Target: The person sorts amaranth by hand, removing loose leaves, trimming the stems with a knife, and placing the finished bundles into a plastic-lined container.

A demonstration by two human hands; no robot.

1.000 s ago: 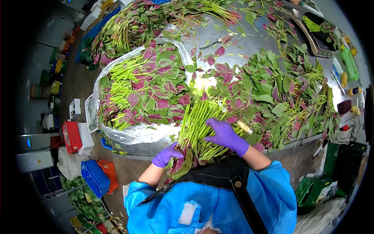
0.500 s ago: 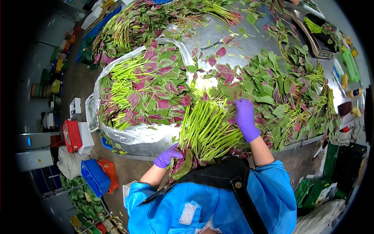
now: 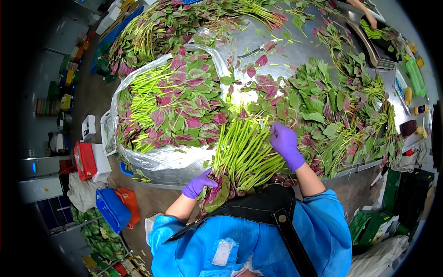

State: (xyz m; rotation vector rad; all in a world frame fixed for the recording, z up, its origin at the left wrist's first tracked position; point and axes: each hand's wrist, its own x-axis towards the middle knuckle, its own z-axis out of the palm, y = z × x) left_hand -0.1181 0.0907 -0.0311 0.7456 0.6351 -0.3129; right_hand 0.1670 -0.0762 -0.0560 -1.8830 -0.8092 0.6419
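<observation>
A thick bunch of red-and-green leafy amaranth point(image 3: 247, 154) lies against the front of my black apron, its green stem ends facing away from me. My left hand point(image 3: 199, 183), in a purple glove, is closed around the bunch's leafy lower left side. At the upper right of the stems, my gloved right hand point(image 3: 284, 142) has its fingers curled in. Whatever may be between those fingers is hidden. Left of the bunch, a clear plastic bag point(image 3: 168, 159) is filled with more amaranth point(image 3: 170, 101).
Loose amaranth point(image 3: 332, 106) spreads over the metal table point(image 3: 295, 41) on the right, with another pile point(image 3: 157, 32) at the back left. A knife point(image 3: 250, 53) lies mid-table. Another person's hand point(image 3: 369, 18) reaches to greens on a scale point(image 3: 378, 57).
My right hand has moved slightly left and down, towards the stem ends, and its fingers are more curled. The other person's hand has come in over the scale. My left hand keeps its place.
</observation>
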